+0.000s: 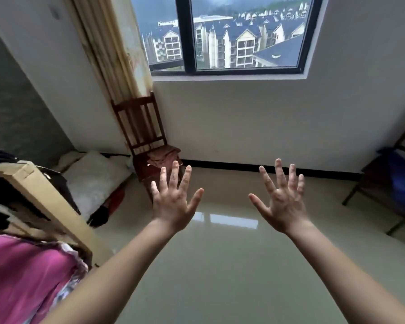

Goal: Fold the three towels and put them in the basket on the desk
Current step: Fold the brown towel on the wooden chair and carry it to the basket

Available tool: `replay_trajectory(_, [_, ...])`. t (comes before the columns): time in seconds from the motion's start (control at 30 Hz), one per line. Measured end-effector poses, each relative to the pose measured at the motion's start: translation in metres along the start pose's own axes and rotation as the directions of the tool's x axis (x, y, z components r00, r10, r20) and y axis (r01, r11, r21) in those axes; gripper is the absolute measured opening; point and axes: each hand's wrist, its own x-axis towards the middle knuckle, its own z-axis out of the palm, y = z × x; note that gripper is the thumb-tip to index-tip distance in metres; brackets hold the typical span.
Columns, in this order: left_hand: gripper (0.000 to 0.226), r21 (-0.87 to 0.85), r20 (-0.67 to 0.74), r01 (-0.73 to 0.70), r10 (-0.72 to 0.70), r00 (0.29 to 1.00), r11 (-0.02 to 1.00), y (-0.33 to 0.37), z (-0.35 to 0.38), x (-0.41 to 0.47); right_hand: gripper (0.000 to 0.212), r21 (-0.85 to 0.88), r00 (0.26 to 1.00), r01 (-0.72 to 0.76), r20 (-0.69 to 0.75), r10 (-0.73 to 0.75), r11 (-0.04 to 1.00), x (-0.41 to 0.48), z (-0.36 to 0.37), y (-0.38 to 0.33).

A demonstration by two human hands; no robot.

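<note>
Two bare hands are held up in the air with the arms stretched out. The left hand (173, 199) and the right hand (282, 202) are apart from each other. All the fingers are spread wide, and the hands hold nothing.

Under the hands is a smooth, shiny pale floor (220, 265). It is so glossy that a bright patch of window light shows on it between the two hands.

Just past the left hand's fingertips stands a dark brown wooden chair with a slatted back (138, 122). On its seat lies a soft, crumpled pile of tan-brown towels (163, 155). The pile looks lumpy and is not neatly folded. I cannot tell how many towels are in it.

To the left of the left hand is a long, flat cardboard box (45, 199), tilted, with sharp straight edges. Beyond it a puffy white pillow (94, 178) lies on the floor. Below the left arm is a soft pink cloth (21, 272) with a frilly edge.

High above the hands is a window with a dark frame (185, 36). A long cream curtain (110, 54) with straight folds hangs beside it, above the chair.

To the right of the right hand, well apart, a blue thing (402, 181) sits on a dark frame with thin legs.
</note>
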Motion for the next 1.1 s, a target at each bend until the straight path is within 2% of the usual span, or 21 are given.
replay_trajectory(0.2, [0.081, 0.016, -0.021, 0.116, -0.115, 0.993, 0.993, -0.026, 0.005, 0.084, 0.082, -0.004, 0.984, 0.173, 0.04, -0.173, 0.985, 0.142, 0.032, -0.025])
replay_trajectory(0.5, [0.079, 0.061, -0.143, 0.235, -0.225, 0.964, 0.97, -0.153, 0.025, 0.229, 0.08, 0.063, 0.92, 0.393, -0.019, -0.392, 0.918, 0.327, 0.111, -0.14])
replay_trajectory(0.8, [0.077, 0.086, -0.134, 0.183, -0.171, 0.976, 0.979, -0.274, 0.046, 0.417, 0.082, 0.035, 0.912, 0.406, 0.048, -0.407, 0.913, 0.513, 0.194, -0.227])
replay_trajectory(0.97, [0.074, 0.119, -0.073, 0.205, -0.197, 0.978, 0.972, -0.325, 0.089, 0.501, 0.081, 0.023, 0.895, 0.435, 0.097, -0.435, 0.9, 0.599, 0.249, -0.239])
replay_trajectory(1.1, [0.074, 0.121, 0.006, 0.306, -0.309, 0.951, 0.944, -0.358, 0.147, 0.565, 0.081, 0.033, 0.874, 0.467, 0.132, -0.467, 0.884, 0.671, 0.317, -0.242])
